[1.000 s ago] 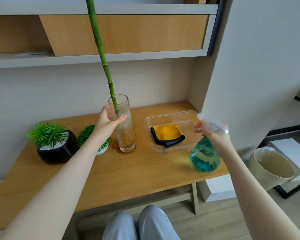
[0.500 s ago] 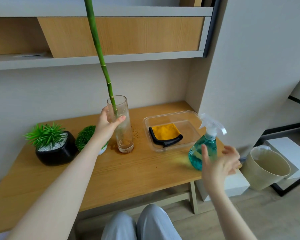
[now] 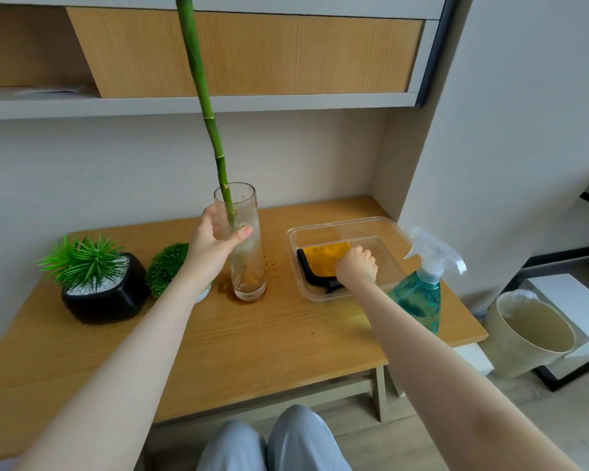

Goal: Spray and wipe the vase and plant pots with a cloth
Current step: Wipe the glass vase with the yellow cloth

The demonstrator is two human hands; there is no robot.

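A tall clear glass vase (image 3: 249,263) with a long green stem (image 3: 204,107) stands on the wooden table (image 3: 269,334); my left hand (image 3: 215,243) grips its upper half. My right hand (image 3: 357,265) is inside a clear plastic tray (image 3: 385,229), fingers curled down on the orange and black cloth (image 3: 323,258) lying there. A teal spray bottle (image 3: 422,294) stands alone by the table's right edge. A black pot (image 3: 106,297) with a spiky green plant and a small white pot (image 3: 203,294) with a round green plant sit left of the vase.
Brown specks and a wet stain (image 3: 269,260) lie around the vase base. A shelf unit (image 3: 245,56) hangs above the table. A beige waste bin (image 3: 527,338) stands on the floor at right. My knees (image 3: 272,440) are under the table's front edge.
My right hand let go of the spray bottle, which now stands on the table, and moved left into the tray onto the cloth. My left hand stayed on the vase.
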